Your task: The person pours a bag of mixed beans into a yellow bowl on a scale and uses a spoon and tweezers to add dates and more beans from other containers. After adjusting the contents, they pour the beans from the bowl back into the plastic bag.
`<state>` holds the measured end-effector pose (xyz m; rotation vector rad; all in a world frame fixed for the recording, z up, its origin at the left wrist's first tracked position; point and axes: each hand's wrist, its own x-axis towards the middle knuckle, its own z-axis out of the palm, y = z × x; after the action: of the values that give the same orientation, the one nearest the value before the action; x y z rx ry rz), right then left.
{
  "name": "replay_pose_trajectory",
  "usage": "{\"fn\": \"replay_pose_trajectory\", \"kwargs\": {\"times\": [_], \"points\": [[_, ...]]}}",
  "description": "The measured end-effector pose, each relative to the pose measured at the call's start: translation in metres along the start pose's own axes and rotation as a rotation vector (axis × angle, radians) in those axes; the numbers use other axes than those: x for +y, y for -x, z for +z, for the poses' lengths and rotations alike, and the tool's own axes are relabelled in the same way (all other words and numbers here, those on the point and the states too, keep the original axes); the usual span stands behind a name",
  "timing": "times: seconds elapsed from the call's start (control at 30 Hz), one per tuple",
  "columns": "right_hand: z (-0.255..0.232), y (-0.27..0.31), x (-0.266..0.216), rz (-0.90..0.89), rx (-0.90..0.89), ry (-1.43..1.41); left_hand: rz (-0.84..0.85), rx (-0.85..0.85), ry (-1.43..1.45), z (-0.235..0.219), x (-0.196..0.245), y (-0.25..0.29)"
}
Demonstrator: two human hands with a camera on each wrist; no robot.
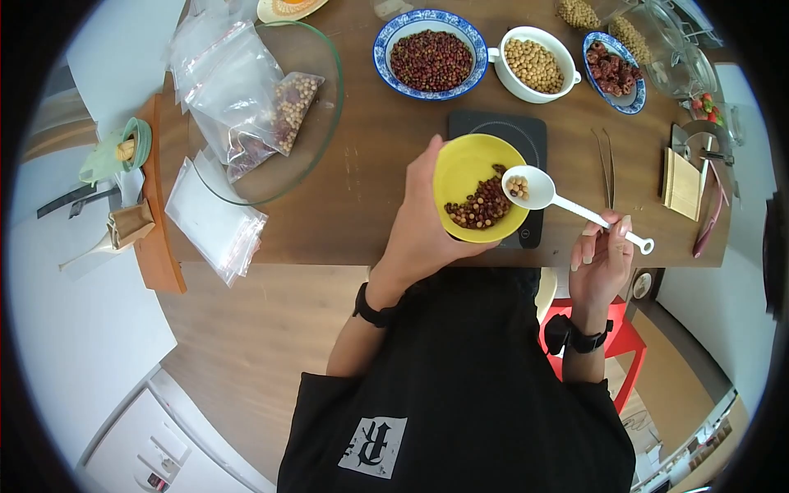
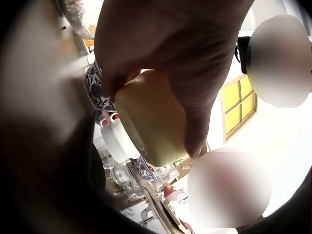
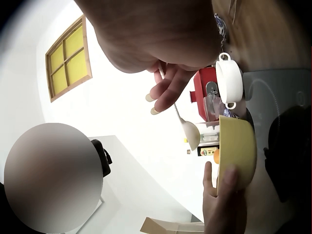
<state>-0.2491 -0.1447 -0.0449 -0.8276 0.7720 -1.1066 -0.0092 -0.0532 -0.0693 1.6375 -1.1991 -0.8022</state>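
Your left hand (image 1: 421, 215) held the yellow bowl (image 1: 470, 163), thumb and fingers curved round its outside. The bowl sat just in front of you, partly over the black cooktop (image 1: 534, 138) and tilted enough to show the mixed beans (image 1: 483, 207) inside, gathered toward its 5 and 6 o'clock side. Most of them were dark red, with tan ones among them.

Your right hand (image 1: 604, 261), at the bowl's 4 o'clock, pinched the white spoon (image 1: 542, 189) by its handle, not far from the ringed end. The spoon's head lay over the bowl's 3 o'clock edge — it carried a few pale beans, and the right wrist view showed it apart from the rim.

Counting from the yellow bowl, a blue-and-white bowl (image 1: 381, 56) of dark red beans stood at 11 o'clock and a white two-handled bowl (image 1: 528, 95) of soybeans at 1 o'clock. A small blue-and-white dish (image 1: 629, 103) of dried red fruit stood between 1 and 2, and thin metal tongs (image 1: 609, 168) lay near 3. At 10 o'clock, a large glass bowl (image 1: 339, 90) held filled zip bags (image 1: 292, 111); flat bags (image 1: 209, 215) lay at 9.
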Motion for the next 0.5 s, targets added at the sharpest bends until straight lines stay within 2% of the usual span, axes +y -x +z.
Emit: {"fn": "replay_pose_trajectory", "kwargs": {"times": [0.1,0.23,0.33,0.5], "points": [[0.001,0.002,-0.002,-0.02,-0.011,-0.045,0.076,-0.038,-0.058,0.002,0.01,0.002],[-0.001,0.005,-0.004,-0.057,-0.045,-0.025,0.095,0.024,-0.169,-0.005,-0.003,0.008],[0.003,0.008,-0.001,-0.039,-0.009,-0.065,0.105,-0.017,-0.078,0.002,-0.002,0.014],[-0.003,0.012,-0.002,-0.058,-0.034,-0.031,0.136,0.001,-0.175,0.006,-0.018,0.008]]}}
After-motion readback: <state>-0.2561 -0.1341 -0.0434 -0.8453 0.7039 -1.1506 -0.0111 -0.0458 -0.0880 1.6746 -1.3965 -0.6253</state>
